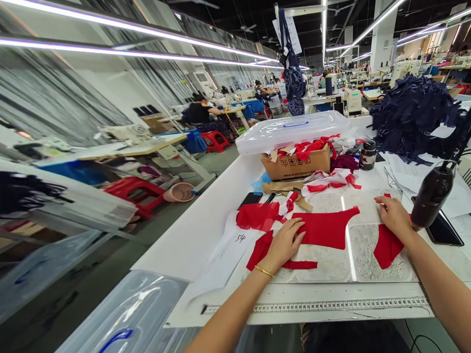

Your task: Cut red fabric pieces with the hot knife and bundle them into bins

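My left hand [285, 245] lies with fingers extended on the left end of a flat red fabric piece [324, 228]. Around it are a folded red piece [257, 215], a smaller red piece [260, 249] and a narrow red strip [301, 265]. At the right, my right hand [395, 215] rests over another red cut piece [388, 247], which shows above and below it. The fingers of that hand are slightly bent and point left; their undersides are hidden. A clear mat [327, 260] lies under the fabric.
A measuring tape [331, 306] runs along the front edge. Behind stand a scrap-filled cardboard box [294, 165], a plastic lid [294, 130] and a jar [368, 155]. A dark bottle [432, 196], a phone [445, 228] and a navy fabric heap [415, 115] are at right; paper marked 54 [224, 255] at left.
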`<state>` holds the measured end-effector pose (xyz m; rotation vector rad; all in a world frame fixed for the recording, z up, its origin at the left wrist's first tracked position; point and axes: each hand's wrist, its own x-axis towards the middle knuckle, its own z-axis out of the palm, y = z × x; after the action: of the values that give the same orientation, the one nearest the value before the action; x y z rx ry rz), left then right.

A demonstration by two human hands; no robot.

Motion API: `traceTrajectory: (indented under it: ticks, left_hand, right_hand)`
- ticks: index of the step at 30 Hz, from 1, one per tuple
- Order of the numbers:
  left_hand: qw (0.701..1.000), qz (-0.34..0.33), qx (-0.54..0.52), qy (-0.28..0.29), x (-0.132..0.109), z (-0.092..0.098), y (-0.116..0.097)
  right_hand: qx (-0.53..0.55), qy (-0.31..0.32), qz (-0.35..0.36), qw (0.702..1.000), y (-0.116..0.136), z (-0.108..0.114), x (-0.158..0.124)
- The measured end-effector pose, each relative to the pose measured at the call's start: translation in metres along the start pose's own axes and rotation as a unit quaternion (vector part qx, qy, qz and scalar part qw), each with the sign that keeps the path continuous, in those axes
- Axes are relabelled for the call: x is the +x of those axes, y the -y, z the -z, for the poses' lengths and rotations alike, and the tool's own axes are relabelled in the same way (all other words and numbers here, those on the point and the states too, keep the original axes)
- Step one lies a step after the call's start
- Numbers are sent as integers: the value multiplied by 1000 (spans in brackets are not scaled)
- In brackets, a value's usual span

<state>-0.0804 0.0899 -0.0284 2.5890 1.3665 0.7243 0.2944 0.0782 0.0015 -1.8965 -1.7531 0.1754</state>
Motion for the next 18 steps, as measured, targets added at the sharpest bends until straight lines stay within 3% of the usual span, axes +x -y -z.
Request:
traceTrajectory:
  ticks: [9,13,18]
  left_hand:
    - [999,3,13,40,-12,25,9]
    - [999,17,13,34,-26,30,5]
    - [1000,3,6,28,-39,31,-2]
  right_hand:
    - [-12,-24,-13,1000,-32,6,-7]
    - [1,-26,9,1000,-29,1,-10]
    - [49,8,95,994,-13,-1,-11]
